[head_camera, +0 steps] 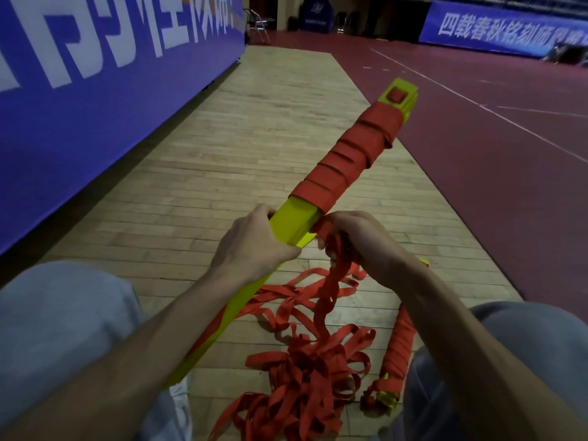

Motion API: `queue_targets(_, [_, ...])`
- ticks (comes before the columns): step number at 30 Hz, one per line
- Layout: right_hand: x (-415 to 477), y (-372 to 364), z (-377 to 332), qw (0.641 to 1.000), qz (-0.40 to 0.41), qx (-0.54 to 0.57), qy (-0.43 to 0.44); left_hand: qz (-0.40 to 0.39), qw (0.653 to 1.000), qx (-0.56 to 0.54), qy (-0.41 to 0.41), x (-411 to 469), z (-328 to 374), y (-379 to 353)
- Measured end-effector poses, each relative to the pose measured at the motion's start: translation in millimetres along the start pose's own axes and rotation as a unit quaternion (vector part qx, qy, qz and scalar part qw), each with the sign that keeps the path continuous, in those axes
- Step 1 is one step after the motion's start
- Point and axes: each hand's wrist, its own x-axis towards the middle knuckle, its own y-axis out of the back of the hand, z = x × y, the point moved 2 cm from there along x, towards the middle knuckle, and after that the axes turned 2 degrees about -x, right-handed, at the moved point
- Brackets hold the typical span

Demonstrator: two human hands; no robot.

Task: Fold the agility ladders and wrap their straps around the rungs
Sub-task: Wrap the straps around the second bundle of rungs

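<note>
Yellow rungs (pixel 294 222): plastic, smooth w/ slight sheen. Red straps (pixel 311 370): woven cloth webbing, matt, limp. Pale floor (pixel 254 122): wood strips, satin finish. The maroon court surface (pixel 493 154) looks matt, synthetic. Blue banner (pixel 95 106): smooth printed sheet.

I see a pale wooden plank floor (pixel 254 128) running far ahead. Near me a loose heap of red straps (pixel 311 361) lies on it, with a wrapped ladder bundle (pixel 397 348) just to its right.
</note>
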Motion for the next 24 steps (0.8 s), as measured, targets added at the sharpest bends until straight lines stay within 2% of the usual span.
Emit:
queue_targets(3, [-5,0,-1,0.999,-0.022,-0.045,-0.004,-0.022,0.999,0.040,-0.012,-4,0,-6])
queue_targets(7, [-6,-2,2,0.996,0.010,-0.079,-0.046,-0.055,0.996,0.043,-0.052,-12,4,-14])
queue_targets(12, [-4,-4,14,0.987,0.126,-0.049,-0.089,-0.016,0.986,0.092,-0.139,-24,7,-27])
queue_targets(15, [-1,0,18,0.972,0.216,-0.032,-0.086,0.005,0.981,0.084,-0.176,-30,13,-36])
queue_targets(17, [1,2,17,0.963,0.262,-0.030,-0.060,-0.012,0.984,0.024,-0.179,-27,14,-38])
queue_targets(20, [1,4,12,0.956,0.293,-0.009,-0.022,-0.096,0.971,-0.194,-0.103,-23,19,-29])
queue_targets(22, [1,6,7,0.956,0.291,0.032,-0.001,-0.201,0.927,-0.318,-0.011,-25,22,-22])
queue_targets(24, [1,8,2,0.958,0.278,0.072,0.017,-0.313,0.871,-0.371,0.077,-32,27,-17])
